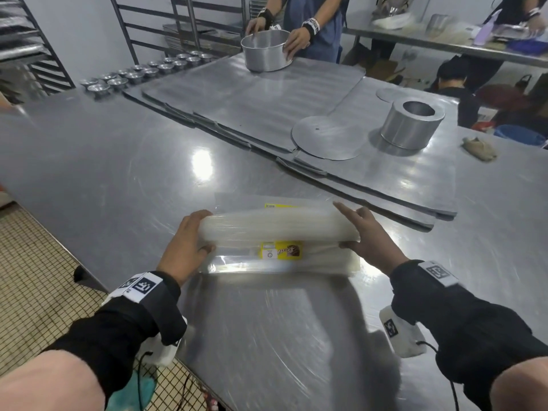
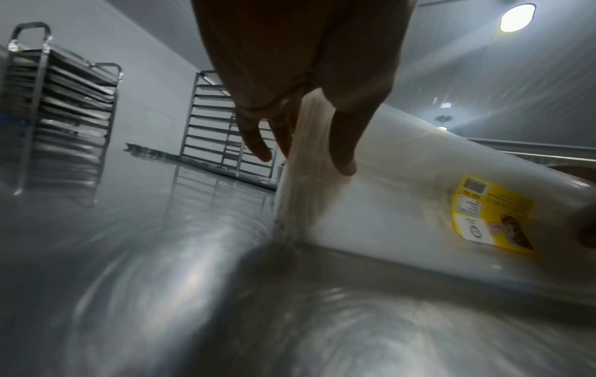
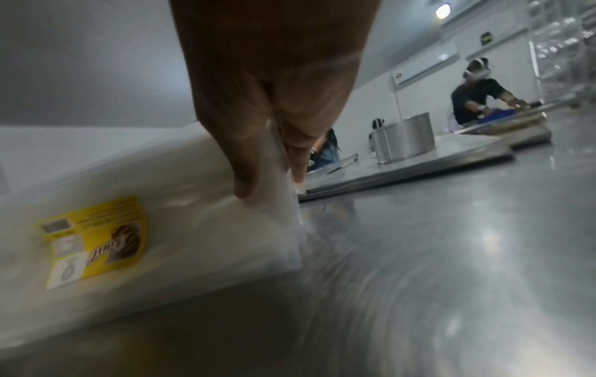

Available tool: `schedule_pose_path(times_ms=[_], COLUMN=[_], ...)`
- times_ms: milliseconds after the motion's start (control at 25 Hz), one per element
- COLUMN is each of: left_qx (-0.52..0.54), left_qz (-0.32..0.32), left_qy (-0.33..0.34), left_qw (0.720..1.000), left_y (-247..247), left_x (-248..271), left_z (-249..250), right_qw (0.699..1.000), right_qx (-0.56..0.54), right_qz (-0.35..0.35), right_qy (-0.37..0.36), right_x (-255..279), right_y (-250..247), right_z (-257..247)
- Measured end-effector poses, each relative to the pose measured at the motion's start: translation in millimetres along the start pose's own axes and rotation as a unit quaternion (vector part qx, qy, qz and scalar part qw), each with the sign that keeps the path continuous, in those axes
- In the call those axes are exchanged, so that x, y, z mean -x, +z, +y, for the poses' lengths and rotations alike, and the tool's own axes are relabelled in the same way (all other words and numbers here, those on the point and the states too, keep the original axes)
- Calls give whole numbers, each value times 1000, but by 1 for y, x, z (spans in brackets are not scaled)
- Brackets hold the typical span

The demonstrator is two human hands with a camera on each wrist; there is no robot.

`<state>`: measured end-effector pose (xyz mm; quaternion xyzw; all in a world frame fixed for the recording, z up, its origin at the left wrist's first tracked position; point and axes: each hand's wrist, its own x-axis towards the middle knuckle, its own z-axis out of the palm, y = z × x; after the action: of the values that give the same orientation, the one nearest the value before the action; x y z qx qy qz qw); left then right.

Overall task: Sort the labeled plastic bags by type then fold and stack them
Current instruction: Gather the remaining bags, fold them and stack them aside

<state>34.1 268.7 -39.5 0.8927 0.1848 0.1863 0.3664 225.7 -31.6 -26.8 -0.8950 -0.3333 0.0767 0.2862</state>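
A thick stack of clear plastic bags (image 1: 278, 229) with a yellow label (image 1: 281, 250) lies on the steel table (image 1: 103, 173), its far half lifted and bent over toward me. My left hand (image 1: 189, 238) grips the stack's left end, thumb under and fingers over. My right hand (image 1: 364, 232) pinches the right end with its index finger stretched out. In the left wrist view the thumb and fingers (image 2: 341, 153) clamp the bags' edge (image 2: 300, 178) beside the label (image 2: 490, 211). The right wrist view shows my fingers (image 3: 248, 178) on the bags' corner (image 3: 274, 216) near the label (image 3: 96, 242).
Flat metal sheets (image 1: 267, 99) and round discs (image 1: 326, 137) lie beyond the bags, with a metal ring mould (image 1: 412, 123) and a cloth (image 1: 479, 148) at right. Small tins (image 1: 142, 72) line the far left. A person holds a round pan (image 1: 265, 50). Tray racks (image 2: 61, 107) stand left.
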Motion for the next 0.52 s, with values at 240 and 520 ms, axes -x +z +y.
schedule_pose_path(times_ms=[240, 520], left_qx=[220, 233], left_qz=[-11, -52], left_qy=[-121, -111], left_qw=[968, 965], left_y=[-3, -9], left_x=[-15, -53], left_z=[-14, -7], right_qw=[948, 891], right_qx=[-295, -438], right_qz=[28, 4], right_qy=[118, 120], right_x=[-6, -13], right_y=[14, 7], right_z=[16, 21])
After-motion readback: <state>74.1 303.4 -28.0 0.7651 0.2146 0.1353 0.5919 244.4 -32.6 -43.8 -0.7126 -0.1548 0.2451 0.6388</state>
